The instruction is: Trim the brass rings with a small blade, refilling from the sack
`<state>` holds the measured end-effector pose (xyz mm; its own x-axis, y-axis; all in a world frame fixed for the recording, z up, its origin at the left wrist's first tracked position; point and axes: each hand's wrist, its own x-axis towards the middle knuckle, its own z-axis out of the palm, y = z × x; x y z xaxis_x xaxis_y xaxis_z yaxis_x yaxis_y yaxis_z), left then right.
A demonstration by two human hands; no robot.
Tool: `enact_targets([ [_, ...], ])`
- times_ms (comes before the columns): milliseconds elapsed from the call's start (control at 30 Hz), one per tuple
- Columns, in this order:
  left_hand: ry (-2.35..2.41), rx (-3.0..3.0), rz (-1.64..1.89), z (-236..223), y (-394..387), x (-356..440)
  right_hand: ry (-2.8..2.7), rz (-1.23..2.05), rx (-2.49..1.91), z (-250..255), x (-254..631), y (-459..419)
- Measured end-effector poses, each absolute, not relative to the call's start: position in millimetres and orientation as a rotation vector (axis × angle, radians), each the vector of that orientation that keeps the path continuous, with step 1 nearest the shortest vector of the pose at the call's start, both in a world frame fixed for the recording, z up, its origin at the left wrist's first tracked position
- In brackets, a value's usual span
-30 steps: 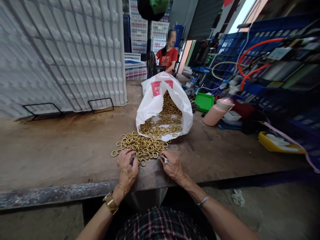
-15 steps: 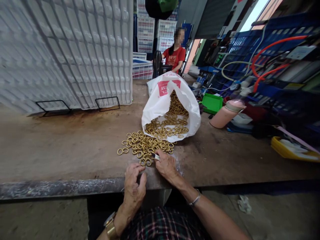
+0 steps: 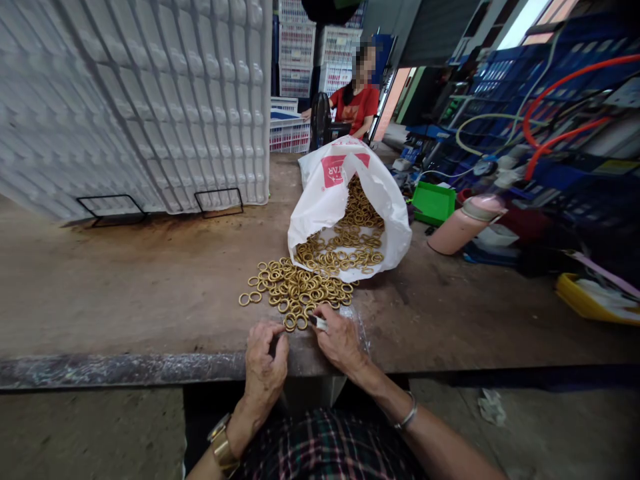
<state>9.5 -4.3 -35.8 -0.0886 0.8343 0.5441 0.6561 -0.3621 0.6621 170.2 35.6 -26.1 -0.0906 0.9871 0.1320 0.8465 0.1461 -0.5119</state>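
A loose heap of brass-coloured rings [image 3: 300, 287] spreads from the mouth of a white plastic bag [image 3: 320, 207] lying on its side, with more rings inside. My left hand [image 3: 266, 353] rests at the table's front edge, thumb and index finger apart, with nothing visible between them. Its index fingertip is beside the nearest rings [image 3: 289, 323]; whether it touches them I cannot tell. Between the closed fingers of my right hand [image 3: 340, 340] is a small white piece with a dark tip [image 3: 319, 323], pointing at the front of the heap.
Tall stacks of white moulded trays [image 3: 200, 100] stand at the left by black wire stands [image 3: 219, 201]. To the right are a green tray [image 3: 434, 203], a pink bottle [image 3: 465, 223] and a yellow tray [image 3: 585, 303]. A person in red [image 3: 357, 110] sits beyond the table.
The view has shifted slightly, moving the scene right and a little up. My left hand has drawn slightly left from the nearest rings; my right hand still grips the white piece.
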Motion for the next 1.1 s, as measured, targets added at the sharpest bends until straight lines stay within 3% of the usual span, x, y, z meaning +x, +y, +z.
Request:
enact_targets([
  [767, 1.728, 1.969, 1.32, -40, -5, 11, -2.234, 0.331, -1.734, -30, 157, 30],
  [900, 1.669, 1.85, 1.411, -39, -1, 12, -2.152, 0.32, -1.708, -36, 161, 31],
  [1100, 1.571, 1.44, 1.184, -23, 1, 19, -2.039, 0.335, -1.548, -29, 163, 26],
])
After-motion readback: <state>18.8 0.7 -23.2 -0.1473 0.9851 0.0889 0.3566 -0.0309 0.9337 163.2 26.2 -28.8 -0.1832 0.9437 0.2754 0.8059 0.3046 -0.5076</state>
